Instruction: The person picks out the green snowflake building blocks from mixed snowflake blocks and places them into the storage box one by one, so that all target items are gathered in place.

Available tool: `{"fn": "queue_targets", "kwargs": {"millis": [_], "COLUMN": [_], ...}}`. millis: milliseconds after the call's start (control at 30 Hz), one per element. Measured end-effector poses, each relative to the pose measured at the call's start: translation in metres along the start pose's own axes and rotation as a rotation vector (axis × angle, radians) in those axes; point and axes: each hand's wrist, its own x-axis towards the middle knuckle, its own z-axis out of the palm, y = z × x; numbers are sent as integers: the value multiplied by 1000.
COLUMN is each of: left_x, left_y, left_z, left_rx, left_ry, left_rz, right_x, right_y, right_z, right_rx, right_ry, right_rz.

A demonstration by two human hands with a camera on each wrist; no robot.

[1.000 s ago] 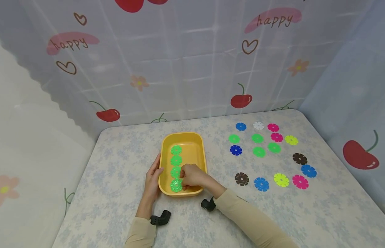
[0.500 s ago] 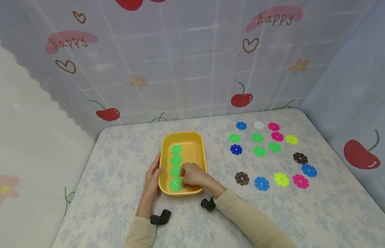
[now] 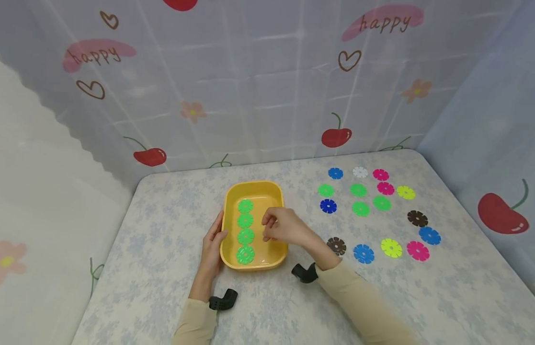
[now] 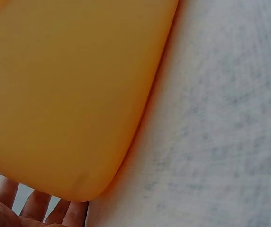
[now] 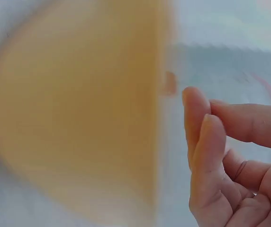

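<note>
My left hand (image 3: 212,249) holds the left side of a yellow plastic tray (image 3: 253,266), with the thumb over its rim. Several fingers (image 4: 36,205) show beside the tray's wall (image 4: 74,94) in the left wrist view. Inside the tray, several green notched plastic discs (image 3: 245,236) lie in one column along the left half. Over the tray's right half hovers my right hand (image 3: 285,226), apart from the discs. Its fingers (image 5: 209,146) are loosely bent and hold nothing in the right wrist view, where the tray (image 5: 74,109) is blurred.
To the right, more notched discs lie scattered flat on the patterned tabletop (image 3: 164,230): a dark blue disc (image 3: 328,206), a brown disc (image 3: 417,218), a pink disc (image 3: 418,251), a yellow disc (image 3: 391,248) and others. A printed curtain (image 3: 258,96) hangs behind the table.
My right hand has lifted off the nearest green disc in the tray and moved up and right, its fingers loosening. My left hand stays on the tray.
</note>
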Motion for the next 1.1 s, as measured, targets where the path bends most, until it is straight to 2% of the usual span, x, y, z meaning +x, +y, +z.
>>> {"fn": "queue_targets", "kwargs": {"millis": [100,233,467,667,900,1100], "left_x": [0,1,2,2,2,1], "left_y": [1,2,0,0,1,0], "left_z": [0,-2,-2,0,0,-1], "left_rx": [4,15,2,0,-17,-23], "left_ry": [-12,-12,-8,-7,-25,-34], "left_rz": [7,12,-5,-10,10,2], "right_x": [-15,-33,-62,-80,-89,-94], "right_y": [4,24,58,77,103,133], "right_z": [-31,-67,-121,-165,-206,-226], "right_rx": [2,-43,-98,-154,-167,-169], "right_ry": [71,132,207,311,374,395], "right_rz": [29,51,91,160,262,349]}}
